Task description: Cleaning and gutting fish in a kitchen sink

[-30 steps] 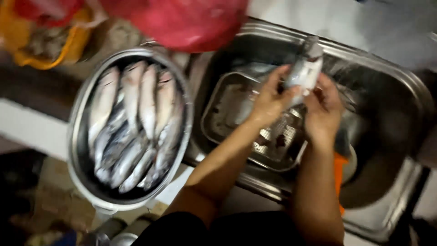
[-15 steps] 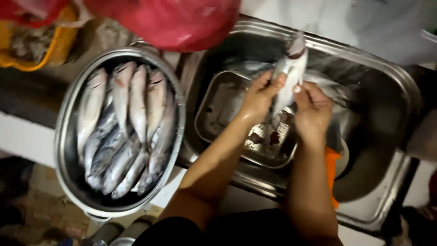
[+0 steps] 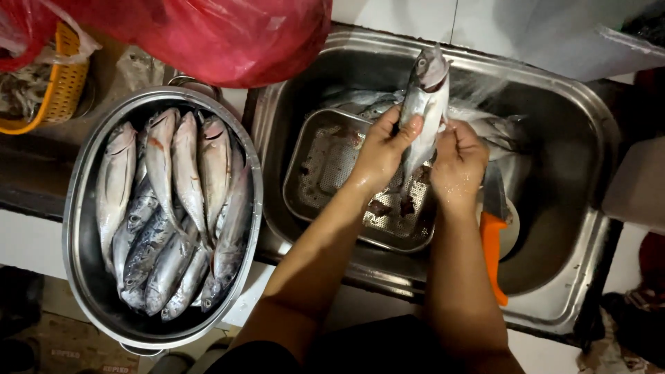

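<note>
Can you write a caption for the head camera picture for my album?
Two hands, left hand and right hand, hold a silver fish over the sink.

Both forearms are bare and wet, with no sleeves, rings or watch.

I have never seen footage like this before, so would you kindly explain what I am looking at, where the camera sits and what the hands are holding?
There is no machine here: the view comes from a camera worn on a person's head, looking down at their own two bare arms.

Both hands are over a steel sink. The left hand and the right hand together grip one silvery fish, its head pointing away from the person.

Under the hands, inside the sink, sits a perforated metal tray with dark scraps on it, and more fish lie behind it. An orange-handled knife rests in the sink by the right arm.

To the left stands an oval metal pot full of fish, with a red plastic bag and a yellow basket beyond it.
</note>
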